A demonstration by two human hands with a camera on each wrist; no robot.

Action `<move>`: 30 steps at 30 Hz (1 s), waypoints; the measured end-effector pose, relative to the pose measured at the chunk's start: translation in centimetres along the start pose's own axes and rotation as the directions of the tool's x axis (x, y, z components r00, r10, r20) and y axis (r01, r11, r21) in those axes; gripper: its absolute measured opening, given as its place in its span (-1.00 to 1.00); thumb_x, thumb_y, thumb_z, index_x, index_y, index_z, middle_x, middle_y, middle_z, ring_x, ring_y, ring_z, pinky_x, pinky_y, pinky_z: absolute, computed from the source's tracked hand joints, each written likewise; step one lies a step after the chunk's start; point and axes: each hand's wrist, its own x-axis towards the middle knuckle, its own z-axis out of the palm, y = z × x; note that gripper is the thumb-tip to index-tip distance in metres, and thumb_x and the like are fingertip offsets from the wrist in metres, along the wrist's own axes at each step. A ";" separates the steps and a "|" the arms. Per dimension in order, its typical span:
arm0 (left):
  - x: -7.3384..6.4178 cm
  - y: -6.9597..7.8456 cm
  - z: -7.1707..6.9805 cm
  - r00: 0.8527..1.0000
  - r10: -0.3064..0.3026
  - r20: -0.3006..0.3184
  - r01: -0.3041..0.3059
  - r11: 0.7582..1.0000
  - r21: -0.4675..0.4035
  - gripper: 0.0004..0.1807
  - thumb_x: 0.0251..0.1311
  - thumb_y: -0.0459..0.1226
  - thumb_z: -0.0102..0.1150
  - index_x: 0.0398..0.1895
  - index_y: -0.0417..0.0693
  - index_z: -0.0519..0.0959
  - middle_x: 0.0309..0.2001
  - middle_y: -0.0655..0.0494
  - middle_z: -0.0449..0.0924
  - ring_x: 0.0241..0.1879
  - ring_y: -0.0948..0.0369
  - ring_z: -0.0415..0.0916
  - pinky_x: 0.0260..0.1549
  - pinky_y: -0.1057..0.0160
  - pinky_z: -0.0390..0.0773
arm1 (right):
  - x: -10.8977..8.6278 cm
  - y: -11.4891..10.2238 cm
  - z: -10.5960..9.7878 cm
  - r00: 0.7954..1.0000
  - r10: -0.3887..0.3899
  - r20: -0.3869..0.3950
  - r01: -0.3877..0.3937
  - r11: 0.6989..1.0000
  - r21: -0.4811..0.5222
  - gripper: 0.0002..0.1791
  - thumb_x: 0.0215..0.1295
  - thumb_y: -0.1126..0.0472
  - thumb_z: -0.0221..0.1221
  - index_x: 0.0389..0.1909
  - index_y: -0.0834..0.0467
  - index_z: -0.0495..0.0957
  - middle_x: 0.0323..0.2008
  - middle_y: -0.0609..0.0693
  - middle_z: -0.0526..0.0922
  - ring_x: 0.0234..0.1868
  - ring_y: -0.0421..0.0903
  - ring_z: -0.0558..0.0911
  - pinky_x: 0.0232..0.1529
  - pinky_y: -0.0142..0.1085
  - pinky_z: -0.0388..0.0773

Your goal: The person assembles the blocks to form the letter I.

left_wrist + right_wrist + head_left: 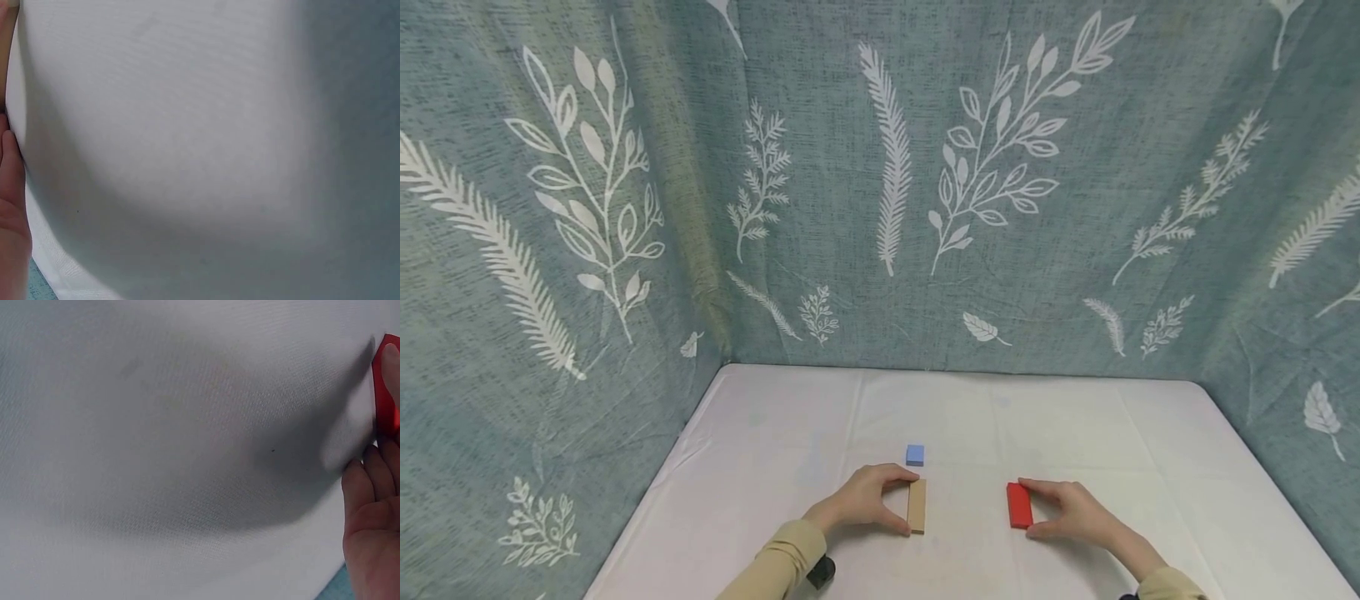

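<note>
In the head view a tan rectangular block [917, 507] lies lengthwise away from me on the white table. My left hand [859, 500] pinches it by its far and near ends, finger at the far one, thumb at the near one. To the right, a shorter red block [1019, 506] is pinched likewise by my right hand [1081, 517]. A small blue block [914, 455] sits just beyond the tan one, untouched by either hand. The left wrist view catches only a strip of the tan block [7, 59] at its edge; the right wrist view shows part of the red block [384, 403].
A white cloth [820, 408] with faint creases covers the table. Blue-green curtains [835, 208] with white leaf prints stand along the back and both sides. A dark wrist device [822, 572] shows by the left sleeve [790, 550].
</note>
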 end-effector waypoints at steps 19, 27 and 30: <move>-0.1 0.2 0.1 1.000 0.000 -0.007 0.000 1.000 -0.008 -0.23 -0.24 -0.11 0.55 0.16 -0.07 0.51 0.16 0.05 0.54 0.21 0.09 0.45 0.25 0.28 0.44 | -0.1 0.3 0.1 1.000 0.003 -0.004 -0.003 0.999 0.036 -0.21 -0.06 0.02 0.44 0.22 0.24 0.45 0.18 0.20 0.53 0.23 0.25 0.44 0.14 0.02 0.51; -0.1 0.0 0.2 1.000 -0.022 -0.006 0.021 0.999 -0.025 -0.23 -0.26 -0.10 0.56 0.16 -0.03 0.51 0.15 0.10 0.54 0.21 0.14 0.45 0.25 0.33 0.43 | 0.1 0.3 0.2 0.999 0.032 -0.002 -0.032 0.998 0.047 -0.16 -0.10 -0.03 0.45 0.23 0.22 0.43 0.20 0.17 0.51 0.26 0.22 0.42 0.18 0.00 0.48; -0.1 0.0 0.2 1.000 -0.023 -0.007 0.022 0.999 -0.034 -0.22 -0.26 -0.11 0.56 0.16 -0.03 0.51 0.15 0.10 0.54 0.21 0.15 0.45 0.25 0.34 0.43 | 0.1 0.3 0.2 0.999 0.034 -0.010 -0.034 0.999 0.041 -0.17 -0.09 -0.02 0.45 0.23 0.22 0.43 0.20 0.16 0.52 0.25 0.22 0.43 0.16 0.00 0.50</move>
